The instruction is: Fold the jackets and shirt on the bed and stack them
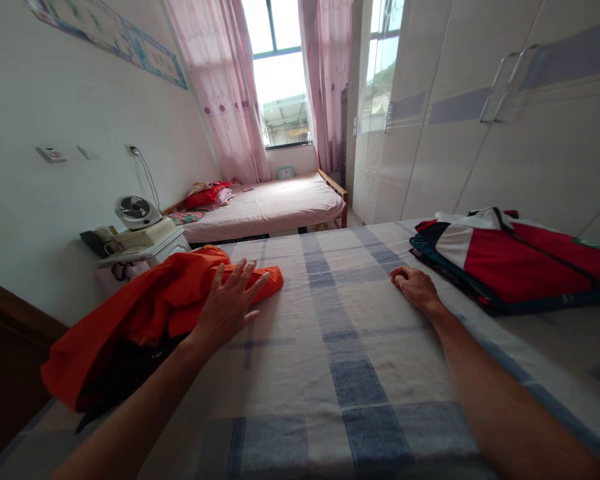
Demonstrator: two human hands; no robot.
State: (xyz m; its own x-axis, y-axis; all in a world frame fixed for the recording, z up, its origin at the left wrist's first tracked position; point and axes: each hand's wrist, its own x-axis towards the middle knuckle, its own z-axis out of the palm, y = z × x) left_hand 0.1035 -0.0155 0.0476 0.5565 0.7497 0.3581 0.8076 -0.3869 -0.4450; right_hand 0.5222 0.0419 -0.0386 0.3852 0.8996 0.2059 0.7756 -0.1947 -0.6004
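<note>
My left hand (231, 301) is open, its fingers spread over the near side of a crumpled orange garment (165, 300). Whether the palm presses on the cloth cannot be made out. Dark fabric (140, 357) shows beneath the orange one. Over the bed, my right hand (414, 287) is closed with its fingers curled in, and nothing shows in it. To its right lies a stack of folded clothes (525, 257), with a red, white and black garment on top. Both hands are above a white bedsheet (300, 373) with blue bands.
Beyond this bed stands a second bed (275, 203) with a pink sheet and a red bundle (209, 195). A small fan (135, 210) sits on a white cabinet (167, 250) at the left. Tall white wardrobe doors (445, 133) line the right side.
</note>
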